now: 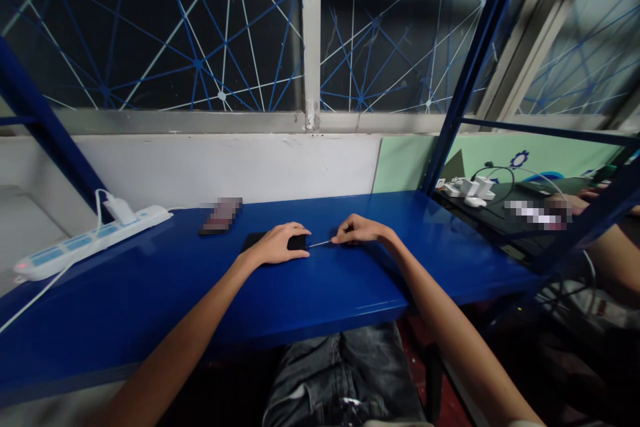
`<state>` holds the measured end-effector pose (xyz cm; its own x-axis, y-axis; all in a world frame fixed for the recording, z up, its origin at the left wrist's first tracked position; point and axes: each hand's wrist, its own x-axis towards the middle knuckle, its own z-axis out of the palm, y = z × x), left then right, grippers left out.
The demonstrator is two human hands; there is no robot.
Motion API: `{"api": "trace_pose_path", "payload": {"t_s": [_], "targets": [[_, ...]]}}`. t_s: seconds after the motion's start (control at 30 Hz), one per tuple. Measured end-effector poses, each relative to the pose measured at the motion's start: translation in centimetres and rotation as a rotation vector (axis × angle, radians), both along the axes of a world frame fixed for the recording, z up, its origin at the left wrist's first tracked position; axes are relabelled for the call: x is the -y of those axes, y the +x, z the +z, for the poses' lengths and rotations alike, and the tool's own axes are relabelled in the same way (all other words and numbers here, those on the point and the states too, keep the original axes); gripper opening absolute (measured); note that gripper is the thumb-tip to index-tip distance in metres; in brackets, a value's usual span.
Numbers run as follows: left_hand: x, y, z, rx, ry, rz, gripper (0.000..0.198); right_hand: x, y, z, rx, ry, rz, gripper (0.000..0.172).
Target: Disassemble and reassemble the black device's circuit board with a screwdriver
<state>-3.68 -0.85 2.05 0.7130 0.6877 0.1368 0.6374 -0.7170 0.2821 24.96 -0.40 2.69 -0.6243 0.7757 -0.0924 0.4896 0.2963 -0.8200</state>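
Observation:
A flat black device [297, 242], perhaps a phone or power bank, lies on the blue table [320, 293]. My left hand [277, 243] rests over it, thumb along the near edge and fingers along the far edge. Its left part shows behind my wrist. In a pinch, my right hand [356, 230] holds a thin pale rod or cord [320, 243], whose other end reaches the device's right edge. I cannot tell whether that end is inserted or only touching.
A blurred-out phone-like object [221, 215] lies at the back left. Left of it is a white power strip [95, 243] with a plug and cable. Blue frame posts [473, 67] stand at both sides. At right, another person's arm [613, 260] is at a dark desk with chargers [473, 190].

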Motion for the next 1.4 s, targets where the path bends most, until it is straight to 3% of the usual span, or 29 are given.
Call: {"api": "trace_pose_path", "payload": {"t_s": [0.3, 0.6, 0.97, 1.4], "targets": [[0.09, -0.01, 0.08, 0.001, -0.001, -0.001, 0.062, -0.08, -0.15, -0.28, -0.115, -0.098, 0.017, 0.04], [0.14, -0.02, 0.14, -0.008, -0.005, 0.012, 0.064, 0.28, 0.03, 0.28, 0.001, -0.049, 0.008, 0.049], [0.02, -0.01, 0.04, -0.016, 0.006, 0.0, 0.062, 0.16, -0.05, -0.02, -0.058, -0.088, 0.033, 0.041], [0.21, 0.02, 0.21, -0.019, -0.001, 0.008, 0.062, 0.04, -0.25, -0.17, -0.071, -0.069, 0.001, 0.046]]}}
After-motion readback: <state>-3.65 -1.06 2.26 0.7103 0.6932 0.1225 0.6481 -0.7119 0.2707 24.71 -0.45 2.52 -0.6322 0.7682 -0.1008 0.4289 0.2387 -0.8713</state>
